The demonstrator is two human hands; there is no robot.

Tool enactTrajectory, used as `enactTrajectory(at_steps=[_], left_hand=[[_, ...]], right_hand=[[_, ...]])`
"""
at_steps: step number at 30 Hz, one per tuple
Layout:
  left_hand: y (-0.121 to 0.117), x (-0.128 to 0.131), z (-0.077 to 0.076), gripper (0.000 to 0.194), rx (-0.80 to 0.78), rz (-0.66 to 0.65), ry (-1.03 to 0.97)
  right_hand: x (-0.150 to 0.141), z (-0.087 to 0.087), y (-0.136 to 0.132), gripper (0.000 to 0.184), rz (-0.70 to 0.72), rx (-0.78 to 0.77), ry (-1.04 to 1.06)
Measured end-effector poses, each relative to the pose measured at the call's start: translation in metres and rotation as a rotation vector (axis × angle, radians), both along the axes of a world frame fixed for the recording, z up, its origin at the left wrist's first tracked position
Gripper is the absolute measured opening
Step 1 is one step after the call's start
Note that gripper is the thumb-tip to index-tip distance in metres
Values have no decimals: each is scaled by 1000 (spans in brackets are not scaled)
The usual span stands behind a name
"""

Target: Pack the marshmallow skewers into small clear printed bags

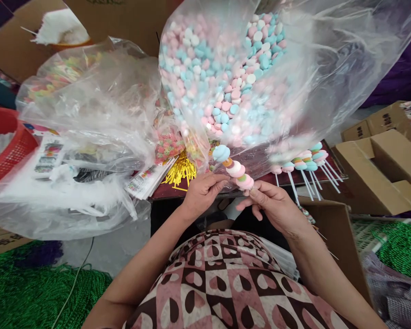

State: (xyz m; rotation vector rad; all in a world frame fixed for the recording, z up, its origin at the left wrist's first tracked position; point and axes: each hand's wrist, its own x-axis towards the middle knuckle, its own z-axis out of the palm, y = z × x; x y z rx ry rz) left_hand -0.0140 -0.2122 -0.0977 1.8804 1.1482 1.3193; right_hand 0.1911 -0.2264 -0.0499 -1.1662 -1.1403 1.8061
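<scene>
A marshmallow skewer (238, 169) leans in front of me, with a blue swirled piece on top and white, pink, orange and green pieces below. My right hand (272, 201) pinches it at its lower end, thumb and index finger closed. Left of the skewer, my left hand (205, 189) has its thumb and fingers pressed together; what they hold, if anything, I cannot make out. Several finished-looking marshmallow skewers (300, 163) lie at the table's right edge, their white sticks pointing toward me. Gold twist ties (181, 172) lie beside my left hand.
A large clear bag of pink, white and blue marshmallows (226, 107) fills the table's back. Bags of gummy candy (169, 144) and printed packets (150, 178) lie left. A red basket (18, 148) stands far left, open cartons (383, 171) at right.
</scene>
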Motion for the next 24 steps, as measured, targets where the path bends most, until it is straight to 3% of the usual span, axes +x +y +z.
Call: enactTrajectory(at_steps=[4, 9, 12, 18, 24], left_hand=[[0, -2, 2, 21, -242, 15, -151], [4, -14, 6, 28, -576, 44, -533], [5, -21, 8, 37, -699, 5, -751], [3, -25, 7, 39, -798, -113, -890], [4, -26, 4, 42, -799, -103, -869]], right_hand=[[3, 1, -1, 35, 38, 1, -18], [23, 14, 0, 29, -187, 128, -85], [42, 18, -5, 24, -222, 173, -196], [64, 17, -15, 30, -185, 231, -478], [69, 19, -17, 36, -209, 306, -659]])
